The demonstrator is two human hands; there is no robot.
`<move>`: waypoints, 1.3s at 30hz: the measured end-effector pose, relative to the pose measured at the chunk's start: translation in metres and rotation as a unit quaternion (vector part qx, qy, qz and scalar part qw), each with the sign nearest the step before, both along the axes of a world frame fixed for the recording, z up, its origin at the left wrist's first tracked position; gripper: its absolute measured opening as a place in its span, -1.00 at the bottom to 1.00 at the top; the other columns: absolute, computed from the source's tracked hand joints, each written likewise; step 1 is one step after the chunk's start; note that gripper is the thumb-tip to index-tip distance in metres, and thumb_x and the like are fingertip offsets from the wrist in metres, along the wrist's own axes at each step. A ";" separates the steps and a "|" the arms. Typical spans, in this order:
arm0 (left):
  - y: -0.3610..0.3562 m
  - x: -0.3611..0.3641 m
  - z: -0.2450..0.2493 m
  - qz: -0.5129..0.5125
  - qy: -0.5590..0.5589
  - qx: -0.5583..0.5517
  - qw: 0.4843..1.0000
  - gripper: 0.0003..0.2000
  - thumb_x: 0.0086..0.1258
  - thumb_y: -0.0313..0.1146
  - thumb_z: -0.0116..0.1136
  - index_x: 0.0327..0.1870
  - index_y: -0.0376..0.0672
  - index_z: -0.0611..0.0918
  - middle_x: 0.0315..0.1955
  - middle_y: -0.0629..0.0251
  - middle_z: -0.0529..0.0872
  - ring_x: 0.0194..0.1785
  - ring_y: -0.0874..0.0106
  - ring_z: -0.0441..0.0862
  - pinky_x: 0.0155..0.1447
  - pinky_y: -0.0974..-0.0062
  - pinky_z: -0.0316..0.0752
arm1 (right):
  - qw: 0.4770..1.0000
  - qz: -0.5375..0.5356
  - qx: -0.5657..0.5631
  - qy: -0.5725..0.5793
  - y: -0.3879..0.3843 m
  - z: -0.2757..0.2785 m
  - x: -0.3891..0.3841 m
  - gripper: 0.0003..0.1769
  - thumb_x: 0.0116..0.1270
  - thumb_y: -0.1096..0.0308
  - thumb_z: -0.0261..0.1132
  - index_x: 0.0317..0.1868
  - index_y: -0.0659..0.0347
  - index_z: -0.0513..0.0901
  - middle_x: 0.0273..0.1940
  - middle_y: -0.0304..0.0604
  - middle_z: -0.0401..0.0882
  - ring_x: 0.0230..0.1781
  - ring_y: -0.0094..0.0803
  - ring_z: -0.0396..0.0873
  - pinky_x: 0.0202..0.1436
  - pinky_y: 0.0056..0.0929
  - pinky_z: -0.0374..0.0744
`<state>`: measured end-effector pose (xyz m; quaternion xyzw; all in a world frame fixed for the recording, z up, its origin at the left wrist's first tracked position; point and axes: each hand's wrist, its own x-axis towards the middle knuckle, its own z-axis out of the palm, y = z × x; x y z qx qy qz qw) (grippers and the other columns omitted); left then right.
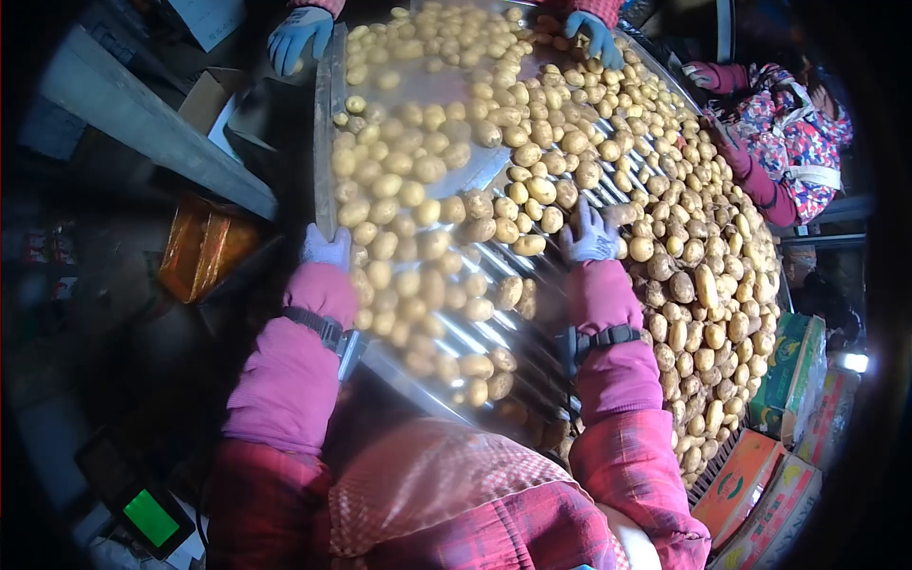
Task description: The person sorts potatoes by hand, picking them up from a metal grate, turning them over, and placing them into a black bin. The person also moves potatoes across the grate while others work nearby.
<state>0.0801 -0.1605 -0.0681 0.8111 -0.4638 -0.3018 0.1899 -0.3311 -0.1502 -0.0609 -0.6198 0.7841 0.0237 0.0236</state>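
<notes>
My left hand (pixel 328 249), in a pale lilac glove, is closed at the near end of the metal side rail (pixel 325 142), with the rail between thumb and fingers. My right hand (pixel 591 235), in the same kind of glove, reaches forward over the metal rollers (pixel 546 309), its fingers apart. Right beside its fingertips lies a brown oblong potato (pixel 621 215). Many yellow-brown potatoes (pixel 703 256) are heaped to the right of it. More potatoes (pixel 399 190) lie to the left, blurred by a hazy patch in the view.
Across the table, another person's blue-gloved hands (pixel 596 38) reach in from the top. A person in floral clothing (pixel 793 133) works at the right edge. Green cartons (pixel 787 375) and orange cartons (pixel 741 484) stand lower right. A grey beam (pixel 157 123) runs along the left, near an orange-lined crate (pixel 204 249).
</notes>
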 end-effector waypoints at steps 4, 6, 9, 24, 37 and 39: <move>0.000 0.003 -0.017 0.002 -0.015 -0.032 0.999 -0.45 0.20 -0.10 0.21 0.06 -0.37 0.46 -0.08 -0.18 0.60 0.01 -0.05 0.57 0.06 0.17 0.48 | 0.988 0.120 0.017 -0.092 0.022 0.027 0.042 -0.28 0.22 0.10 0.17 0.40 -0.01 0.24 0.16 0.06 0.44 0.09 0.02 0.47 0.26 -0.05 0.29; 0.002 0.002 -0.016 0.014 -0.007 -0.038 0.999 -0.47 0.19 -0.12 0.22 0.04 -0.37 0.46 -0.11 -0.18 0.61 -0.02 -0.04 0.58 0.04 0.18 0.49 | 0.973 0.167 0.006 -0.159 0.044 0.038 0.055 -0.38 0.22 0.16 0.17 0.32 0.07 0.36 -0.02 0.11 0.54 0.01 0.05 0.52 0.15 -0.08 0.39; 0.003 -0.007 0.002 0.022 0.018 -0.021 0.999 -0.45 0.19 -0.11 0.23 0.07 -0.38 0.45 -0.08 -0.17 0.61 0.00 -0.02 0.59 0.05 0.20 0.49 | 0.888 0.137 0.106 -0.427 0.051 0.067 0.054 -0.55 0.32 0.25 0.17 0.20 0.20 0.50 -0.19 0.03 0.63 -0.15 -0.10 0.61 -0.03 -0.26 0.53; 0.004 -0.002 -0.017 0.015 -0.008 -0.014 1.000 -0.25 0.17 0.06 0.24 0.22 -0.40 0.37 0.10 -0.22 0.50 0.19 -0.03 0.47 0.23 0.22 0.39 | 0.980 0.094 0.174 -0.015 -0.095 0.070 0.086 -0.53 0.26 0.14 0.19 0.16 0.07 0.44 0.02 0.05 0.55 0.07 -0.13 0.53 0.09 -0.18 0.50; 0.010 -0.013 -0.020 0.050 0.049 -0.094 0.993 -0.52 0.21 -0.21 0.23 0.05 -0.34 0.45 -0.05 -0.12 0.57 0.02 0.04 0.56 0.09 0.18 0.46 | 0.943 0.069 0.188 -0.266 -0.088 0.011 0.009 -0.39 0.21 0.32 0.25 0.30 0.05 0.33 0.09 -0.04 0.48 0.07 -0.28 0.51 0.07 -0.33 0.52; 0.009 -0.015 -0.023 0.051 0.046 -0.106 0.992 -0.52 0.21 -0.20 0.24 0.05 -0.34 0.45 -0.05 -0.12 0.57 0.04 0.04 0.55 0.11 0.20 0.45 | 0.887 0.087 0.121 -0.437 -0.084 -0.011 -0.010 -0.36 0.21 0.34 0.26 0.33 0.05 0.32 0.11 -0.05 0.47 0.07 -0.31 0.51 0.07 -0.35 0.52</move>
